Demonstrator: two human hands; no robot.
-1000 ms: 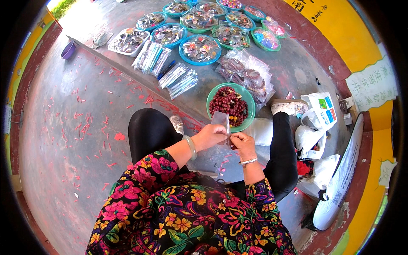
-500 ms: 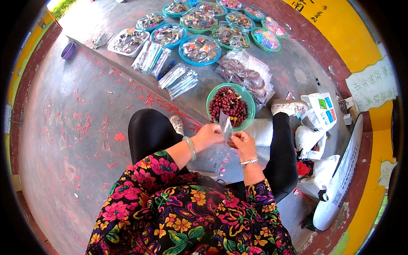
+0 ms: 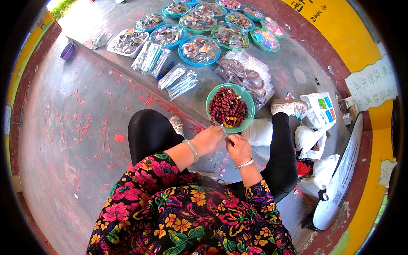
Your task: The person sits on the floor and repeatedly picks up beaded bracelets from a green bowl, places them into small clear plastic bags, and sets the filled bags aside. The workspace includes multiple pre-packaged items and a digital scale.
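My left hand (image 3: 208, 140) and my right hand (image 3: 239, 149) almost meet just below the near rim of a green bowl (image 3: 251, 111). Between their fingertips is a small clear plastic bag (image 3: 224, 130), only a sliver of it showing. The fingers of both hands are pinched on it; its contents, if any, cannot be made out. Dark red bead strings (image 3: 227, 105), with a few yellow pieces at the near side, fill the bowl. A white packet (image 3: 259, 132), perhaps a stack of plastic bags, lies beside the bowl at its lower right.
Beyond the bowl lie clear bags of bead strings (image 3: 248, 74) and bundles of slim packets (image 3: 178, 78). Several basins, among them a blue basin (image 3: 199, 63), hold bagged small goods. White carrier bags (image 3: 309, 138) stand by my right leg. Red scraps litter the floor at left.
The clear bag stood upright above my fingers before; now it is lowered and mostly hidden by them. My right hand has shifted slightly left and down.
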